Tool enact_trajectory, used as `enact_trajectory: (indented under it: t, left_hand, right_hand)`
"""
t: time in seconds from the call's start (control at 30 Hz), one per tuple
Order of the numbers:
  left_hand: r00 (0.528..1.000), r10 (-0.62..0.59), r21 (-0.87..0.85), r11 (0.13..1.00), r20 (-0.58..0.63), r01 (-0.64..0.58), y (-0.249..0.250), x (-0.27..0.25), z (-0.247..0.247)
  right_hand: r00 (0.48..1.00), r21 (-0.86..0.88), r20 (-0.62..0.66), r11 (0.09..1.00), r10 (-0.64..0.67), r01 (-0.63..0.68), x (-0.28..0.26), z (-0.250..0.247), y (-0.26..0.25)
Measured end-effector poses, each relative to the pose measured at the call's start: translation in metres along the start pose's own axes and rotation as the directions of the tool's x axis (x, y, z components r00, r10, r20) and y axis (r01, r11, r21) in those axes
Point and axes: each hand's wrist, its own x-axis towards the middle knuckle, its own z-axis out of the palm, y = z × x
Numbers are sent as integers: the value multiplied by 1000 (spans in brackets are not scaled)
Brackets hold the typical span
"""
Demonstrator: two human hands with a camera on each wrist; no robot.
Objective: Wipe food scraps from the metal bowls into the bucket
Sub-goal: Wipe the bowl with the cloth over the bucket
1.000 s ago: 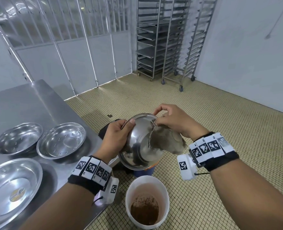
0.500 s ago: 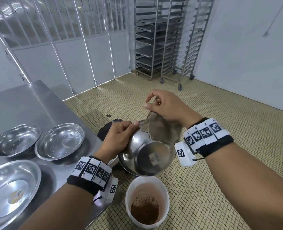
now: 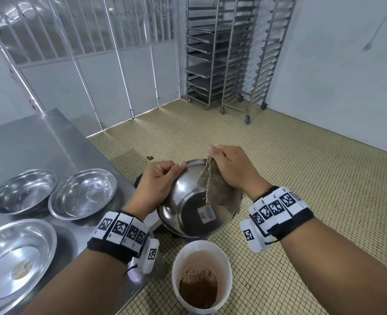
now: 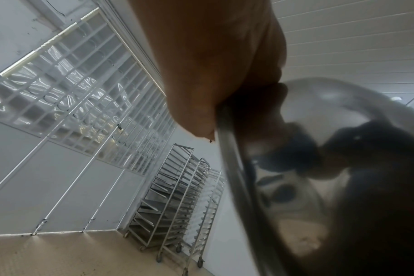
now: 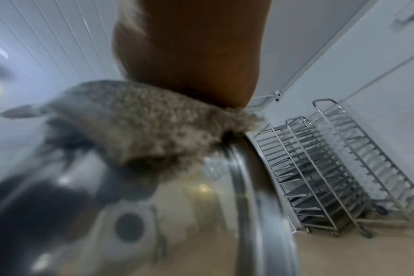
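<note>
Our right hand (image 3: 232, 170) has its fingers closed on the brown cloth (image 3: 219, 192), bunched at the far rim of the bowl (image 3: 188, 205), and the cloth now hangs down the bowl's inner wall; half a second ago it was lifted clear above the rim, so we have brought it back down for another pass. Our left hand (image 3: 158, 185) still grips the bowl's left rim, thumb on top and fingers curled behind it, as the left wrist view confirms with the rim (image 4: 227, 149) wedged against the palm. The bowl is tilted steeply, its mouth turned toward us, and it hangs above and a little beyond the white bucket (image 3: 222, 258), which stands on the tiled floor with brown scraps at its bottom. The bowl's inside looks largely clean around its label, so we judge this pass to be a finishing stroke rather than a first one. To the left of the bucket, three more bowls (image 3: 83, 193) lie on the steel table (image 3: 40, 142); specks show in two of them, and we expect they are next.
</note>
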Motion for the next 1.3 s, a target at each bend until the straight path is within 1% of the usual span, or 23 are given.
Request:
enact_trajectory:
  t: [0.07, 0.13, 0.2, 0.27, 0.33, 0.37, 0.4, 0.5, 0.6, 0.67, 0.73, 0.8, 0.87, 0.9, 0.97, 1.03, 1.07, 1.1, 1.13, 1.2, 1.23, 1.27, 1.3]
  left_hand:
    - [1000, 4, 6, 1000, -15, -4, 0, 2, -1]
    - [1000, 9, -10, 1000, -5, -9, -1, 2, -1]
    - [1000, 7, -23, 1000, 9, -7, -4, 0, 1]
    - [1000, 0, -33, 999, 2, 0, -5, -1, 3]
    - [1000, -7, -39, 999, 0, 7, -6, 0, 3]
    - [1000, -8, -33, 999, 1, 8, -6, 0, 3]
    - [1000, -8, -26, 1000, 2, 8, -5, 1, 3]
    - [1000, 4, 22, 1000, 8, -5, -4, 2, 1]
    - [997, 0, 193, 981, 75, -15, -3, 7, 1]
    - [995, 1, 257, 966, 103, -27, 0, 10, 2]
    - [998, 30, 251, 967, 55, -43, 3, 11, 0]
    - [998, 55, 190, 981, -34, -48, 2, 15, -5]
    - [994, 46, 136, 990, -99, -32, -1, 16, -8]
    - [994, 37, 141, 990, -101, -22, -2, 16, -6]
    - [998, 27, 205, 979, -59, -15, -2, 14, 2]
    - [999, 42, 262, 964, 2, -41, -1, 11, 12]
    - [999, 52, 268, 962, 9, -52, -1, 11, 14]
    - [998, 53, 258, 965, -14, -48, -1, 12, 13]
    - [997, 42, 226, 974, -65, -26, -3, 15, 10]
    - [982, -4, 126, 992, -188, 28, -6, 19, 4]
    - [975, -23, 93, 995, -222, 45, -8, 20, 3]
    - [974, -30, 91, 995, -223, 51, -9, 19, 3]
    - [979, -25, 110, 993, -201, 48, -9, 18, 5]
  right_hand:
    - [997, 91, 72, 996, 1, -8, -5, 1, 3]
    - [991, 133, 133, 991, 15, -32, -6, 1, 6]
    - [983, 147, 174, 986, 56, -82, -6, -1, 9]
    - [986, 169, 129, 978, 103, -125, -9, -4, 13]
    - [994, 190, 26, 976, 107, -110, -12, -5, 20]
    - [995, 194, -5, 976, 99, -96, -12, -5, 22]
    - [996, 201, -10, 976, 91, -87, -13, -4, 22]
    - [995, 219, 34, 971, 89, -94, -17, 0, 19]
    - [998, 203, 28, 977, 57, -62, -22, 6, 15]
    - [999, 180, 19, 983, 31, -34, -23, 10, 14]
    - [1000, 185, 4, 983, 22, -23, -24, 12, 15]
    - [998, 269, -32, 962, 59, -49, -28, 16, 21]
    - [992, 355, -59, 931, 112, -84, -31, 19, 29]
    - [991, 360, -57, 928, 123, -94, -31, 21, 31]
    - [995, 294, -38, 952, 97, -82, -27, 22, 26]
    - [1000, 142, 10, 989, 26, -27, -22, 17, 16]
    - [1000, 99, 23, 995, -4, 1, -20, 15, 13]
    - [1000, 112, 4, 994, -9, 9, -19, 15, 13]
    - [999, 193, -34, 981, 25, -18, -21, 16, 17]
    - [983, 436, -87, 893, 163, -110, -28, 20, 27]
    - [972, 501, -93, 853, 218, -143, -31, 23, 33]
    - [966, 508, -96, 846, 239, -159, -33, 25, 36]
    - [968, 468, -108, 871, 225, -151, -33, 25, 37]
